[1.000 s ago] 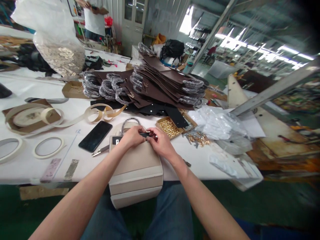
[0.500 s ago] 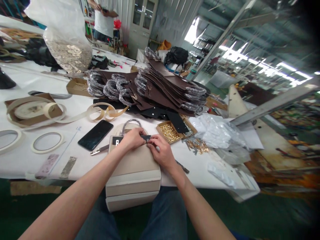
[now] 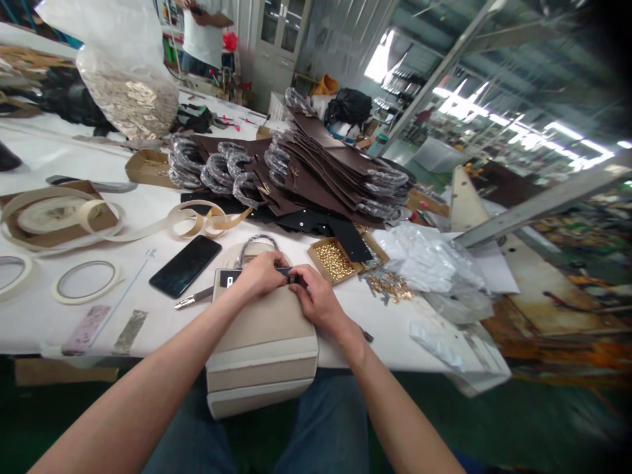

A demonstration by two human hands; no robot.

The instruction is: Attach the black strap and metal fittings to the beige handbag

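A beige handbag (image 3: 266, 322) rests at the table's front edge, over my lap, with its wrapped loop handle (image 3: 259, 240) at the far side. A black strip (image 3: 224, 276) with a small white-looking rectangular piece runs along the bag's upper edge. My left hand (image 3: 264, 273) reaches over the bag, its fingers closed on the strip near the middle. Close beside it, my right hand (image 3: 316, 296) pinches the strip's right end between thumb and fingers. What lies right under the fingertips is partly hidden.
Left of the bag lie a phone (image 3: 186, 265), a metal-tipped tool (image 3: 190, 299) and tape rolls (image 3: 85, 282). Gold studs fill a box (image 3: 333, 260) at right, near a plastic bag heap (image 3: 419, 260). Stacked brown panels (image 3: 320, 171) stand behind. A person (image 3: 205, 33) is farther back.
My right fingers have shifted slightly left and closed over the black strip's end. My left hand stays almost in place. The view has moved a little.
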